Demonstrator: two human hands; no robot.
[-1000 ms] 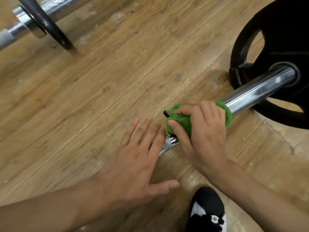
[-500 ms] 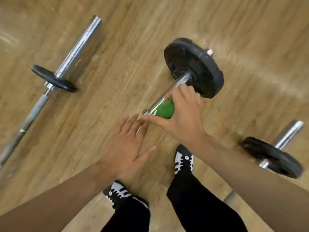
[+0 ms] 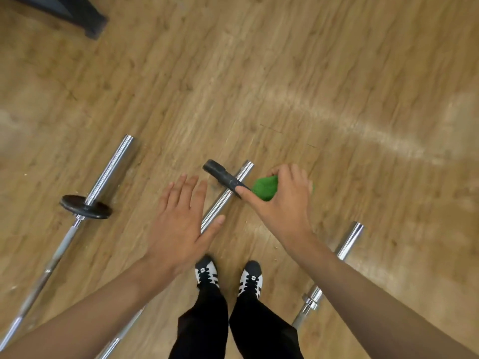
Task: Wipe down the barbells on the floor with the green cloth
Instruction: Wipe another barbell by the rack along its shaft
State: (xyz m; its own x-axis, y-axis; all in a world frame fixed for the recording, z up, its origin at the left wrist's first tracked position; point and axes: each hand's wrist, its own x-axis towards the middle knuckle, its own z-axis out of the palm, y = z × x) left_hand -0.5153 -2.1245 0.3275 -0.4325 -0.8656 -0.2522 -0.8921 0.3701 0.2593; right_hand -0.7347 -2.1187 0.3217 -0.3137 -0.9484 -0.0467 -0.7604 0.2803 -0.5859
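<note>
- The green cloth (image 3: 264, 188) is seen bunched into a wad just right of the frame's centre, at 4 o'clock from the black plate (image 3: 223, 177) of the middle barbell (image 3: 221, 203).
- It is gripped by the right hand (image 3: 283, 203). The fingers are curled over it and the thumb is stretched toward 10 o'clock, its tip overlapping the plate's edge in the view. Whether cloth or thumb touches the barbell cannot be told.
- The left hand (image 3: 181, 224) is held flat at 8 o'clock from the cloth, with fingers straight and spread and nothing held. Part of the middle barbell's shaft is covered by it.
- The middle barbell is laid along a 1-to-7 o'clock line, with its chrome sleeve end toward 1 o'clock.
- 2 more barbells are laid roughly parallel to it. The left barbell (image 3: 110, 172), at 9 o'clock, carries a small black plate (image 3: 85, 207). The right barbell (image 3: 348, 242), at 4 o'clock, is partly hidden by the right forearm.
- 2 black-and-white shoes (image 3: 206, 272) and black trousers (image 3: 204, 325) are seen at 6 o'clock on the wooden floor (image 3: 337, 86).
- A dark object (image 3: 83, 14) is seen at 11 o'clock, well apart from the barbells.
</note>
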